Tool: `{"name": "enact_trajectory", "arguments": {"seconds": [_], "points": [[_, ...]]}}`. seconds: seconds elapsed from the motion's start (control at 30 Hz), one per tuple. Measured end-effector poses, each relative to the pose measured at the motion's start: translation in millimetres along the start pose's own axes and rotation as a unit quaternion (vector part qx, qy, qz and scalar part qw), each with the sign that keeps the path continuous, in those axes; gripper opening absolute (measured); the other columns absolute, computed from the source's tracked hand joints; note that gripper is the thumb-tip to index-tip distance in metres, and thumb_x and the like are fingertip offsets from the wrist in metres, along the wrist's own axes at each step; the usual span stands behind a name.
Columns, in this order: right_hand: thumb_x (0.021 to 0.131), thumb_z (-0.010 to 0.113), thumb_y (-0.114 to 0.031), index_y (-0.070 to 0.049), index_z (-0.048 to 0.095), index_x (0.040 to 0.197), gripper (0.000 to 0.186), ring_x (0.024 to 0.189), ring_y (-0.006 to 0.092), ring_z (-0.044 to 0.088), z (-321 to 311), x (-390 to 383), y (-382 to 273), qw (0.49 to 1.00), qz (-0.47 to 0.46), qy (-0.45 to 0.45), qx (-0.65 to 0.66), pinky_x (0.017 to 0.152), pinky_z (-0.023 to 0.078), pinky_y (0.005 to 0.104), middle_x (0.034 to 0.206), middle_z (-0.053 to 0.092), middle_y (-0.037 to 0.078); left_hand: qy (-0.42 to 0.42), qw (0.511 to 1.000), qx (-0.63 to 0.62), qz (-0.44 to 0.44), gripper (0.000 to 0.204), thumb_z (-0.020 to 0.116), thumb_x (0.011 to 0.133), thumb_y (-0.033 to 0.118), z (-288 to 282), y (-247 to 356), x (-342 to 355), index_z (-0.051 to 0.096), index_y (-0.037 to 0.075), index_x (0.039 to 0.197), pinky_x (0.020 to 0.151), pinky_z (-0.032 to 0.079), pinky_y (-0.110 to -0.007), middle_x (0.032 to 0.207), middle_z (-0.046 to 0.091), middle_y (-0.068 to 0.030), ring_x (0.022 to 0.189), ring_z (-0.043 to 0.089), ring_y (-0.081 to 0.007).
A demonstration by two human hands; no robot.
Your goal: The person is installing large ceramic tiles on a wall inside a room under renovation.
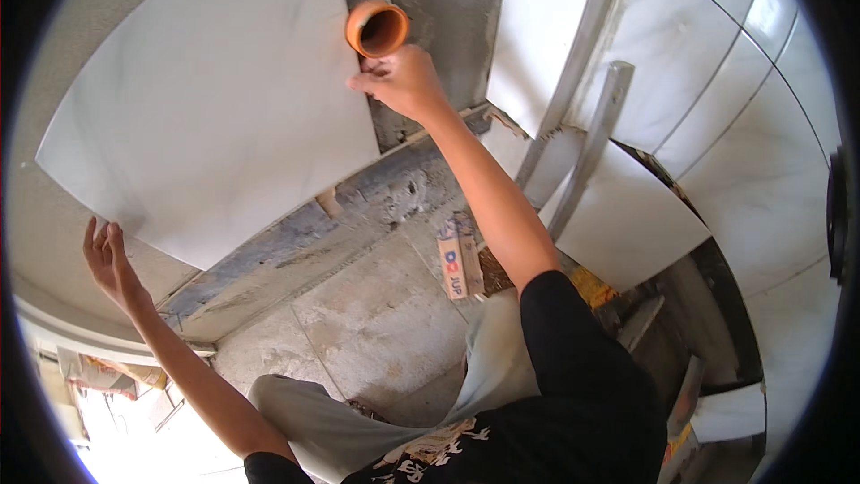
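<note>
Tile (224, 99) spreads between my two hands, broad, smooth and faintly grey-veined: my left hand (112, 264), fingers loosely bent and gripping nothing, is at its lower-left edge, and my right hand (405, 81) is at its right edge, thumb and fingers drawn close, though I can't tell whether they're pinching it. Right hand's the nearer one to the round orange pipe (358, 20), jutting just above it against rough grey wall (443, 18).

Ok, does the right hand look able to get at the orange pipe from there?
Most likely yes: the right hand is close by the orange pipe, with nothing visible between them; whether they touch is unclear.
</note>
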State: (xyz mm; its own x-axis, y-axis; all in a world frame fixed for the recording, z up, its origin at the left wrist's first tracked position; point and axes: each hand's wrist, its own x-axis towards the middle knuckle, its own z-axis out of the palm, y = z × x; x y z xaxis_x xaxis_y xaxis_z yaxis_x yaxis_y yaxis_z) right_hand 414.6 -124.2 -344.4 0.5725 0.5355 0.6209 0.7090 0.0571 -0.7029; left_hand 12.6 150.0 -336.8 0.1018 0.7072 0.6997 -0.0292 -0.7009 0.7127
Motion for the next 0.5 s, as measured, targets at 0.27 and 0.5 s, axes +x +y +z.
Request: {"name": "enact_trajectory", "arguments": {"seconds": [0.27, 0.5], "points": [[0.076, 0.081, -0.015, 0.002, 0.069, 0.083, 0.021, 0.067, 0.0113, 0.066, -1.2, -4.3, -8.2, 0.998, 0.038, -0.027, 0.04, 0.062, 0.049, 0.0269, 0.073, 0.071, 0.008, 0.047, 0.983, 0.047, 0.174, 0.053, 0.065, 0.096, 0.027, 12.7, 76.9, 80.4, 0.047, 0.005, 0.14, 0.089, 0.046, -0.028, 0.101, 0.063, -0.0059, 0.097, 0.059, -0.0135], [0.076, 0.081, -0.011, 0.001, 0.069, 0.086, 0.02, 0.072, 0.0119, 0.068, -0.5, 0.3, -6.5, 0.995, 0.043, -0.029, 0.08, 0.065, 0.052, 0.0271, 0.077, 0.072, 0.007, 0.012, 0.962, 0.185, 0.201, 0.051, 0.067, 0.094, 0.033, -3.8, 76.4, 117.0, 0.054, 0.01, 0.138, 0.086, 0.046, -0.024, 0.091, 0.059, -0.0002, 0.087, 0.056, -0.0105]]}}
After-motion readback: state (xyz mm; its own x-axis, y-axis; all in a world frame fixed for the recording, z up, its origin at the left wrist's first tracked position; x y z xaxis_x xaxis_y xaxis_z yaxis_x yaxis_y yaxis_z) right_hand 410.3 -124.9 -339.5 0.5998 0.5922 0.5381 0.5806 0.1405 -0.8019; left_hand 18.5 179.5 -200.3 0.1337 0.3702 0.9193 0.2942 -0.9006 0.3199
